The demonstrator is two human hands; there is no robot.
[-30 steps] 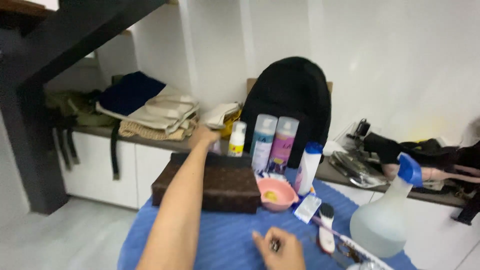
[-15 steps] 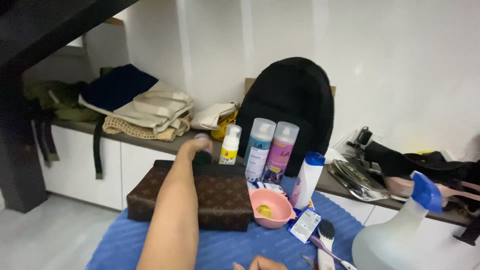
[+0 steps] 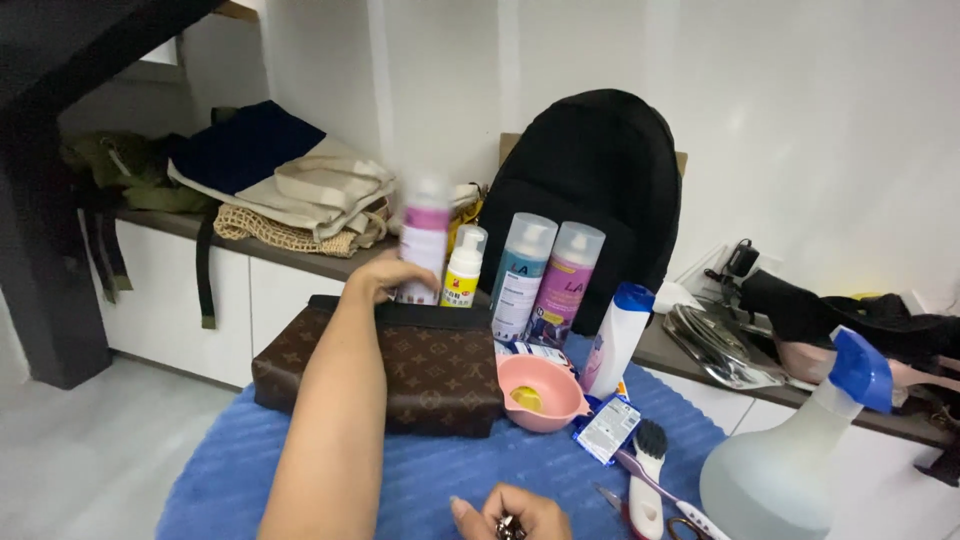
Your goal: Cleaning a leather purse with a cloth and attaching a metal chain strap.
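Left hand closed around a white can with pink top — lifted behind the brown pouch. Right hand curled on something small and dark, unclear what.

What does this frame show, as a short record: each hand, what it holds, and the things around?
left hand: grips a white spray can with a pink band, blurred, above the brown patterned pouch
right hand: at the bottom edge, closed on a small dark item, unclear
surface: blue ribbed cloth
nearby: pink bowl, two tall spray cans, spray bottle with blue trigger, black backpack
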